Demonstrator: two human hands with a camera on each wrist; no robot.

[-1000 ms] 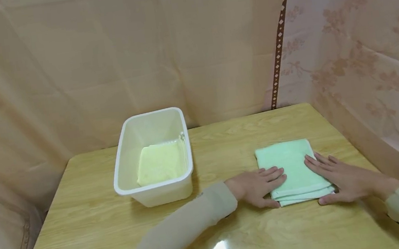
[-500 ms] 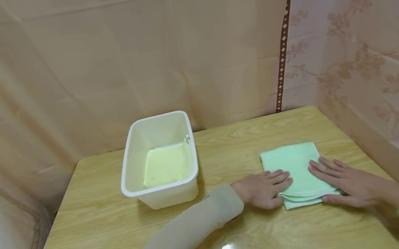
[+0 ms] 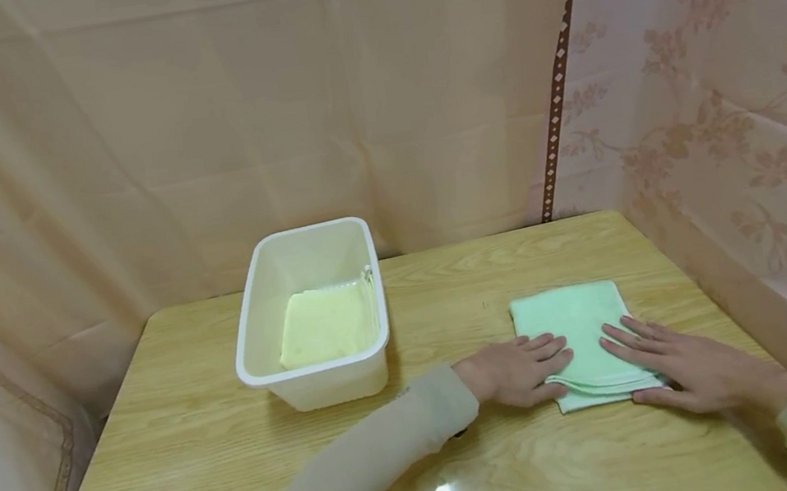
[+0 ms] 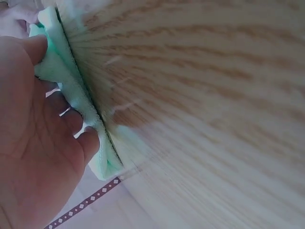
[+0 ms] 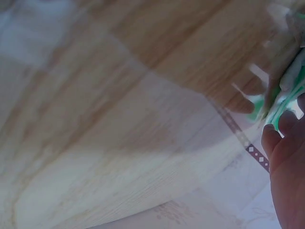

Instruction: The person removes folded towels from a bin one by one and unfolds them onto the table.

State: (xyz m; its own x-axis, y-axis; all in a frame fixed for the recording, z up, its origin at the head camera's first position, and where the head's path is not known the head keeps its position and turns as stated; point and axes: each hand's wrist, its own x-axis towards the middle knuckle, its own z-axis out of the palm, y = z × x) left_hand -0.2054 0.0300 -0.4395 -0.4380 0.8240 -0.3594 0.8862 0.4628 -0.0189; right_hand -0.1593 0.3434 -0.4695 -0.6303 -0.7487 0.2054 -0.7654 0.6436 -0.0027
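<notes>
A folded pale green towel (image 3: 573, 320) lies flat toward the right side of the table, its layers showing along the near edge, where the upper ones bow back from the bottom one. On its left edge rests my left hand (image 3: 518, 370), fingers extended and thumb at the near corner. My right hand (image 3: 693, 364) lies over the right edge, fingers spread across the top and thumb by the near right corner. In the left wrist view, the fingertips of the left hand (image 4: 43, 129) touch the towel's thick side (image 4: 71, 71). The right wrist view catches the right hand (image 5: 290, 162) beside the green layers (image 5: 286, 98).
A white plastic basin (image 3: 316, 368) stands left of centre on the wooden table (image 3: 191, 463). Inside it lies a folded pale yellow towel (image 3: 327, 325). Beige curtains (image 3: 200, 138) hang behind the table, and a floral pink curtain (image 3: 734, 109) runs along the right.
The towel's near upper layers have bowed back, baring more of the bottom layer. My right fingers have slid slightly inward over the towel. The head view has shifted a little.
</notes>
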